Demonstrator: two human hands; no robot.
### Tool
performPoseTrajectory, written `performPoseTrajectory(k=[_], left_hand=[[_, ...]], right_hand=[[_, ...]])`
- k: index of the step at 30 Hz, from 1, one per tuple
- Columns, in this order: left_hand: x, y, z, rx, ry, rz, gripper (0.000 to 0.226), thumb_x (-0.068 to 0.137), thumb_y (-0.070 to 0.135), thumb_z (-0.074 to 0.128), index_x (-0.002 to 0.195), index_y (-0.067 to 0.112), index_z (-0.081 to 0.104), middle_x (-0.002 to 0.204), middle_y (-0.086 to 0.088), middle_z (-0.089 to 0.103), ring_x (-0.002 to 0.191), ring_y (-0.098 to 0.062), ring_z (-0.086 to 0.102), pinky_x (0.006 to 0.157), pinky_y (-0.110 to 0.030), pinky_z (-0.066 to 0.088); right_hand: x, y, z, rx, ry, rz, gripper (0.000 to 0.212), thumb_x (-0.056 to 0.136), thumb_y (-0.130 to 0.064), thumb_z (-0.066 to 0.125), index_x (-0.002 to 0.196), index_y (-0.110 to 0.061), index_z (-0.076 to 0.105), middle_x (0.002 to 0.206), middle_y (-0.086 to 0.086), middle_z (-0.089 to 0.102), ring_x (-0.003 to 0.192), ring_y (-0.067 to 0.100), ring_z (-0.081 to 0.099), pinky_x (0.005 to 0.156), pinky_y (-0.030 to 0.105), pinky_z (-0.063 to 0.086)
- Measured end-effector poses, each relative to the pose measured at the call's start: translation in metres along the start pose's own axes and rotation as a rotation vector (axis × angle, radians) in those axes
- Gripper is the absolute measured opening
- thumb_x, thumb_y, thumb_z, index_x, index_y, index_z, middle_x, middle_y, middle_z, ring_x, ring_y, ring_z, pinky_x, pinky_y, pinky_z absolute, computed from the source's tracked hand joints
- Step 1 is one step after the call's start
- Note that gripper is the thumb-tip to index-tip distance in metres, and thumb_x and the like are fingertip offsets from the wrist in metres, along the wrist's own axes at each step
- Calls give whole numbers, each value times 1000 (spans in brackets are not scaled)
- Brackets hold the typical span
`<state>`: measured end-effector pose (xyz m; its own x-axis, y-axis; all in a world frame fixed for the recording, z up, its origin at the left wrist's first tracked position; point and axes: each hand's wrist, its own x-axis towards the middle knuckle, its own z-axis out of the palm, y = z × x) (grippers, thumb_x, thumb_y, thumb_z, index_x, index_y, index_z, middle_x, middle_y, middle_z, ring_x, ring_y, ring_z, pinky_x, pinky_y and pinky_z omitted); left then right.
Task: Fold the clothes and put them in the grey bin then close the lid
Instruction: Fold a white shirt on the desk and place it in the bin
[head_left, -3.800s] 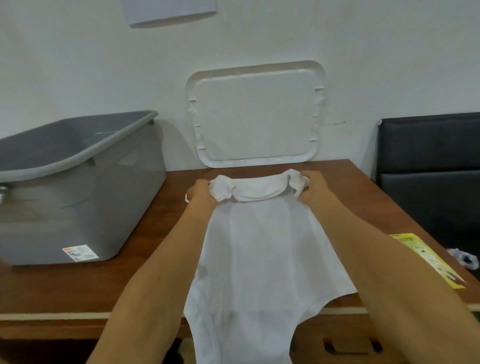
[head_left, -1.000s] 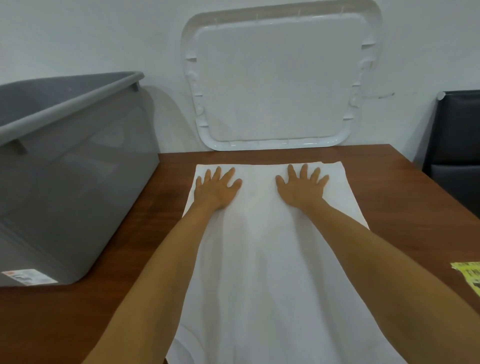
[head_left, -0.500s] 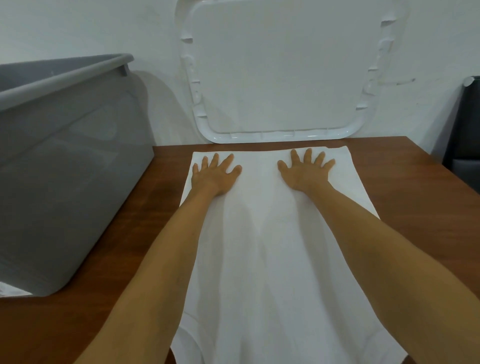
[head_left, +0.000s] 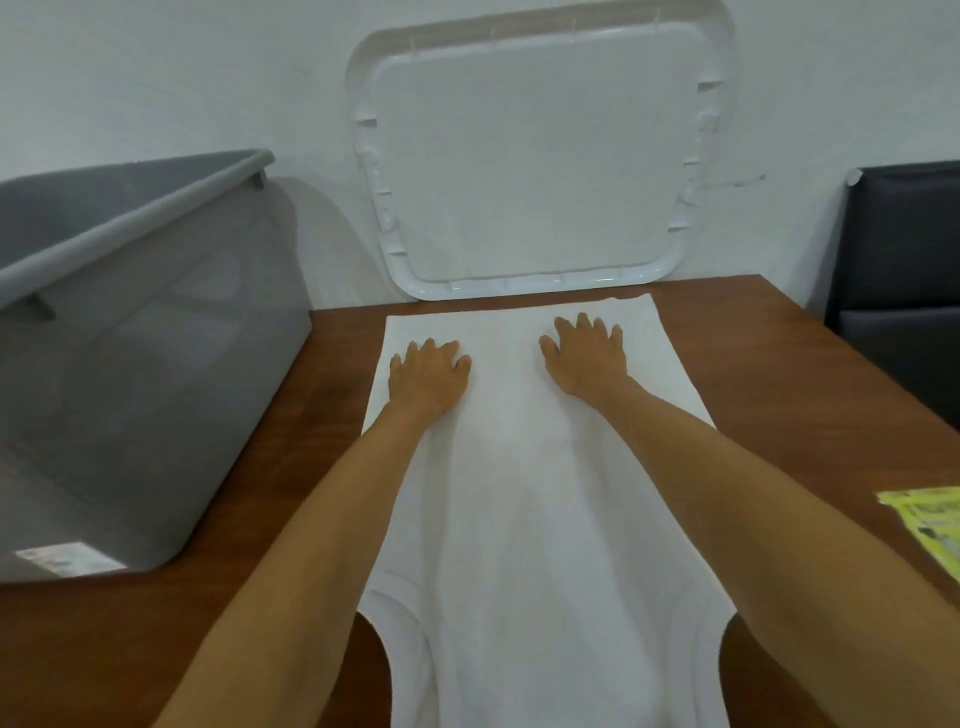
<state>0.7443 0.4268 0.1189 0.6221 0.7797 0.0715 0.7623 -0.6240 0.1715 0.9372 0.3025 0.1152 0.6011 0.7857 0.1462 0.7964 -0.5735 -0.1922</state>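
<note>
Pressing down on a white sleeveless vest (head_left: 524, 519), my left grip (head_left: 428, 371) and right grip (head_left: 584, 358) lie palms-down near its far hem, fingers loose and pinching nothing. I judge this is smoothing the cloth before folding. The vest lies spread on the wooden surface (head_left: 753, 389) at centre frame, armholes nearest me. The grey bin (head_left: 156, 364) stands at the left, near the vest, its inside hidden from me. A white lid (head_left: 535, 171) leans on the wall at top centre, so the bin is uncovered.
</note>
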Motion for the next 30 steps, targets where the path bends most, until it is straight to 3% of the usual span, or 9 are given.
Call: performPoseTrajectory(k=[4,13,20,24,27,30], left_hand=[[-47,25,-1,72,-77,52,58,108,52,22,161,28,26,170,-10,19,157,-35,10,125,-56,7],[-185,73,9,-24,-46,14,60,108,53,17,164,31,18,171,-10,13,158,-36,5,126,-56,2],[-240,16,-4,-29,-17,-147,65,105,62,14,163,34,14,172,-8,10,157,-37,4,125,-58,2],[-261,-10,-12,-1,-77,-206,65,105,63,9,164,37,5,173,-5,0,158,-36,-4,123,-59,-5],[-269,-9,-16,-14,-73,-173,63,106,60,13,163,34,13,172,-7,9,158,-36,2,123,-59,-3],[-282,-2,-15,-31,5,-128,58,107,53,19,159,30,32,164,-9,33,154,-34,21,124,-60,3]], right_hand=[[-49,-4,-8,-33,-98,13,62,107,-54,21,159,-21,31,168,18,17,154,43,12,124,59,6],[-178,-16,-22,-6,-135,28,64,107,-56,21,161,-21,24,169,18,11,155,43,7,124,59,5],[-235,31,-34,-7,-93,140,67,104,-62,14,161,-28,19,170,14,10,155,41,5,123,62,1],[-242,59,-39,-6,-112,63,67,104,-62,14,161,-28,20,169,11,13,155,39,9,123,60,5],[-247,60,-41,-8,-109,34,62,106,-57,17,158,-25,28,166,13,22,153,39,17,123,59,9],[-262,50,-44,-10,-19,4,56,108,-49,23,147,-15,46,151,15,43,142,38,36,120,55,20]])
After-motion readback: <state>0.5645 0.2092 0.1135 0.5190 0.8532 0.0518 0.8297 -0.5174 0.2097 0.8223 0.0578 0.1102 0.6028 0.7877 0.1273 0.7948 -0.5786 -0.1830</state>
